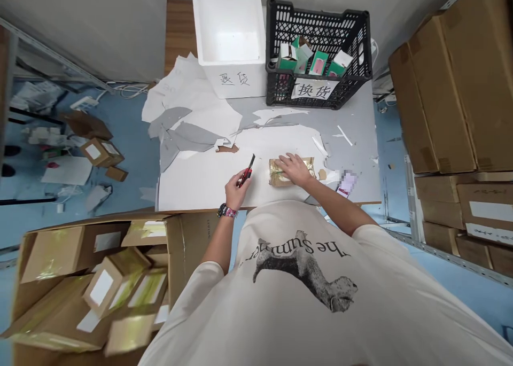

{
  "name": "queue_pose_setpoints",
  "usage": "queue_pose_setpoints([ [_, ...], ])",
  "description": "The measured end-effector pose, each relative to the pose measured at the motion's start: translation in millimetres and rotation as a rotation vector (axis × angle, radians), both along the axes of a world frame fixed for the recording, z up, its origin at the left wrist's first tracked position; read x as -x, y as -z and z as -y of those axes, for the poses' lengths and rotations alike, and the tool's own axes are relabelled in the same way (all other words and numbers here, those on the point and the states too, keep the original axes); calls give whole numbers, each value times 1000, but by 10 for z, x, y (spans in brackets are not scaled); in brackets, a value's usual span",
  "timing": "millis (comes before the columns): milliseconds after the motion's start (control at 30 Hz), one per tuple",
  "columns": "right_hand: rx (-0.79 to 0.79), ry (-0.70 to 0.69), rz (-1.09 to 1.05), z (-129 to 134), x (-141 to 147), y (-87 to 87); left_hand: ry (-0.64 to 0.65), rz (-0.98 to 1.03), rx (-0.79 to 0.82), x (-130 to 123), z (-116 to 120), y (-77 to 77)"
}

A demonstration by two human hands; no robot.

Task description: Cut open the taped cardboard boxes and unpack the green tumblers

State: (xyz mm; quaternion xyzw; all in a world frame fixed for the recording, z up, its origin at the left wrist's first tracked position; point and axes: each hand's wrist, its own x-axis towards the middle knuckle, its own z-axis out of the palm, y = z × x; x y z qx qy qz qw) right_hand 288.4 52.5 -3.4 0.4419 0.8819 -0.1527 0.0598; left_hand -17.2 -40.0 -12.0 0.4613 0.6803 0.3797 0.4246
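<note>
My left hand [237, 189] is closed round a red and black utility knife [245, 178], its dark blade pointing away from me. To the right, a small brown parcel [279, 181] wrapped in shiny tape lies flat on the white-covered table. On top of that parcel rests my right hand [295, 169], fingers stretched out and touching it. Part of the parcel is hidden under the hand. A gap of bare table surface separates the knife from the parcel.
Behind stand a white foam box [236, 80] and a black plastic crate [276, 91] holding several green-and-white boxes. A phone [347, 183] lies at the right. Torn paper [192, 93] covers the table's left. A large carton [188, 248] of parcels stands below left; stacked cartons [444, 88] rise at right.
</note>
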Motion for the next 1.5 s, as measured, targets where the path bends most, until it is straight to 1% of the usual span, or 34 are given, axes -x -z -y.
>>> queue_pose_setpoints([
  [67, -6, -19, -8, -2, -65, 51, 64, -52, -10, 100, 109, -46],
  [167, -9, 17, -59, 21, -136, 123, 261, -96, -39, 146, 180, -140],
  [267, 15, 60, -113, 48, -164, 151, 460, -141, -44, 105, 129, -207],
  [367, 40, 81, -138, 56, -170, 142, 592, -194, -25, 42, 18, -213],
  [433, 46, 91, -145, 53, -171, 133, 637, -241, -18, 8, -48, -194],
  [533, 50, 104, -156, 53, -175, 130, 644, -349, -16, -40, -117, -172],
  [667, 51, 114, -185, 60, -188, 151, 696, -489, -27, -96, -227, -189],
  [767, 52, 125, -201, 58, -197, 169, 766, -548, -45, -56, -368, -211],
  [867, 57, 124, -204, 46, -200, 182, 809, -548, -55, 35, -526, -205],
  [1000, 69, 117, -217, 27, -210, 195, 845, -524, -56, 41, -686, -170],
  [1100, 65, 128, -233, 21, -223, 205, 887, -497, -68, 10, -749, -158],
  [1167, 63, 135, -243, 24, -229, 211, 892, -493, -73, 47, -776, -160],
  [1200, 63, 137, -245, 27, -231, 213, 866, -500, -74, 84, -792, -163],
  [1300, 62, 139, -238, 40, -232, 208, 725, -545, -88, 219, -872, -187],
  [1367, 55, 145, -226, 50, -231, 182, 686, -563, -91, 286, -952, -219],
  [1433, 46, 147, -214, 71, -226, 125, 676, -562, -73, 315, -1028, -257],
  [1467, 41, 142, -209, 90, -218, 85, 640, -549, -64, 309, -1055, -271],
  [1500, 38, 135, -209, 117, -201, 39, 570, -520, -64, 284, -1071, -279],
])
